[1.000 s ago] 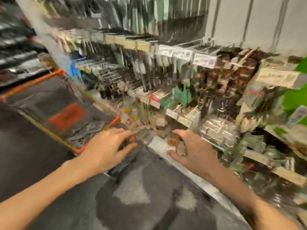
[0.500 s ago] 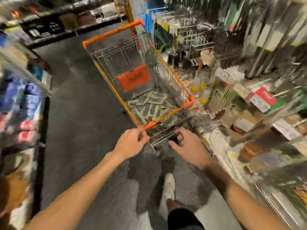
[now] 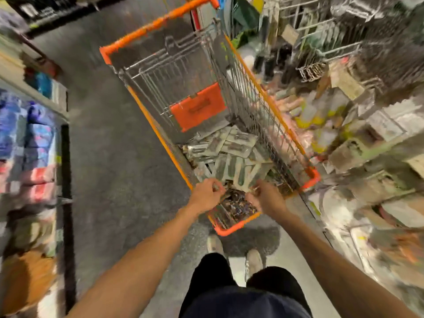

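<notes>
While standing at the near end of the silver wire shopping cart with orange plastic rim (image 3: 229, 230), holding a clear plastic packet of dark brown pieces (image 3: 234, 204) just above that end. Pinched at its upper corners between curled fingers, by the left hand (image 3: 204, 198) on the cart's left side and the right hand (image 3: 267, 199) on its right. Farther along the cart floor, flat pale blister packs (image 3: 229, 150) in a heap

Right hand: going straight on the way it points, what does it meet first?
The right hand, gripping a dark packet, would likely meet the pale packets piled in the cart; depth unclear.
</notes>
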A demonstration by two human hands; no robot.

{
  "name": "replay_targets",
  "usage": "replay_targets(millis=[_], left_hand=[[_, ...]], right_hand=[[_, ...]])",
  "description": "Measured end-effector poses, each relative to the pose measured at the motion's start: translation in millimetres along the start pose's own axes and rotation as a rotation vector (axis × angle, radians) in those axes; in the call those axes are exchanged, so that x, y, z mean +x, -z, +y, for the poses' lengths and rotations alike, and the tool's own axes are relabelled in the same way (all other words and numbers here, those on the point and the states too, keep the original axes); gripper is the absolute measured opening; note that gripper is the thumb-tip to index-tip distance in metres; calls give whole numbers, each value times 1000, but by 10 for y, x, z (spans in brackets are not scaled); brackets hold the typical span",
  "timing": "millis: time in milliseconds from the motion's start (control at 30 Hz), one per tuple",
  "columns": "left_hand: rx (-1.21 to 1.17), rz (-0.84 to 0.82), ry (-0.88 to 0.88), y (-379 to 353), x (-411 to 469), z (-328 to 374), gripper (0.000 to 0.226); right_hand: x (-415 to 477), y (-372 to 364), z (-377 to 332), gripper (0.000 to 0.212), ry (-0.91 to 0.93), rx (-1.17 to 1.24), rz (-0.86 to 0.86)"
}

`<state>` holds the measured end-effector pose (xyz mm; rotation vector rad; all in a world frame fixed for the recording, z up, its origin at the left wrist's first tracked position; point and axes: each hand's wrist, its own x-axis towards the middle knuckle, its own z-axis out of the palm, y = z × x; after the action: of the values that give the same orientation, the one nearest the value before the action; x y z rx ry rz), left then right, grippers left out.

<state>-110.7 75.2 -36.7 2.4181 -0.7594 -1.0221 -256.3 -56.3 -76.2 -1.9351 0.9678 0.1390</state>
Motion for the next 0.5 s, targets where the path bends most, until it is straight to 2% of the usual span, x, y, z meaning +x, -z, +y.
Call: replay_targets(millis=[33, 100, 267, 500], left_hand=[[-26, -26, 21, 17, 204, -35, 11], [-54, -85, 61, 43, 633, -114, 17], [-10, -192, 195, -86, 1839, -357, 21], [84, -300, 370, -533, 2866, -608, 84]], right_hand=[[152, -16, -2, 27, -55, -13, -25], [490, -82, 17, 37, -143, -6, -52], [1285, -254, 185, 33, -396, 82, -17], [1922, -519, 466, 29, -591, 110, 53]])
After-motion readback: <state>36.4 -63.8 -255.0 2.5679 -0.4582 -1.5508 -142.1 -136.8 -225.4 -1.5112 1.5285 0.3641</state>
